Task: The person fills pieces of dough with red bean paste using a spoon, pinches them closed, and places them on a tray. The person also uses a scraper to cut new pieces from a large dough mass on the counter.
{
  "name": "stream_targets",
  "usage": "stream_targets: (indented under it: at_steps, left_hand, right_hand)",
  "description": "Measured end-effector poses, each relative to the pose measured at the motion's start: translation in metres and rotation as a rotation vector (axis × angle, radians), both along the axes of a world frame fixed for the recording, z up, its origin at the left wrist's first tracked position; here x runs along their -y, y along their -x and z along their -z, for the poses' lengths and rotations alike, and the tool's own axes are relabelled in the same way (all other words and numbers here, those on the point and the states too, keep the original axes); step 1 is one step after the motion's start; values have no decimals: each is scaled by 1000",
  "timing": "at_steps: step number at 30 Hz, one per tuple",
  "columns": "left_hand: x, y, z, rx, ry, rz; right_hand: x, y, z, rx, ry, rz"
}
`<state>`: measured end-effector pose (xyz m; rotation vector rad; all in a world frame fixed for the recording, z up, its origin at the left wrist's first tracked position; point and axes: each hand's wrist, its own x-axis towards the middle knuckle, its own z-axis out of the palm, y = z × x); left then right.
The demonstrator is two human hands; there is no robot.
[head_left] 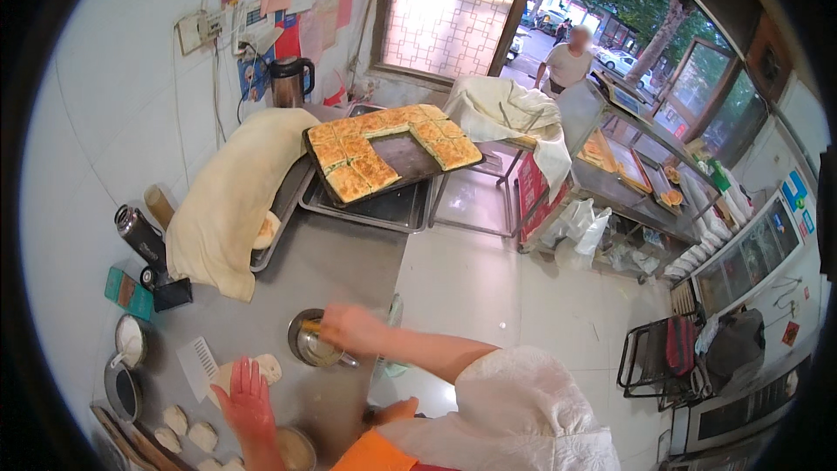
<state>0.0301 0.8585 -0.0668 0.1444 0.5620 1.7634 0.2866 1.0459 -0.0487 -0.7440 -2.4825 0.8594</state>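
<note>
My left hand (248, 401) lies flat with its fingers stretched out on the metal worktop, over or against a pale flattened piece of dough (271, 370). My right hand (353, 330) is closed above a small metal bowl with a handle (301, 351). From its fingers pokes a short yellow-brown end of a tool (311, 326); its kind is too small to tell. A white slotted scraper-like card (199, 365) rests just left of the dough. Several round dough pieces (203, 436) are at the lower left.
A tray of golden cut flatbread (353, 179) rests on dark trays at the worktop's far end. A cream cloth (231, 201) covers another tray. A black thermos (139, 235), a teal box (129, 294) and a bowl of white powder (131, 338) line the left wall. A person (568, 61) stands outside.
</note>
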Motion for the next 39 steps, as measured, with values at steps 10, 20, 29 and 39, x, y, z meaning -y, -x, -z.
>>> stream_targets:
  at_steps: [10,20,29,39]
  left_hand:
    - [108,-26,-60,-100,-510,-92]
    - [357,-24,-141,-245,6,-700]
    - [454,-8,-106,-291,252,-663]
    - [277,-76,-99,-866,153,-2]
  right_hand:
    - [219,160,-52,-353,-120,-538]
    - [358,272,-22,-184,167,-661]
    - [352,307,98,456,-18,-360]
    - [425,194,-78,-331,572,-435]
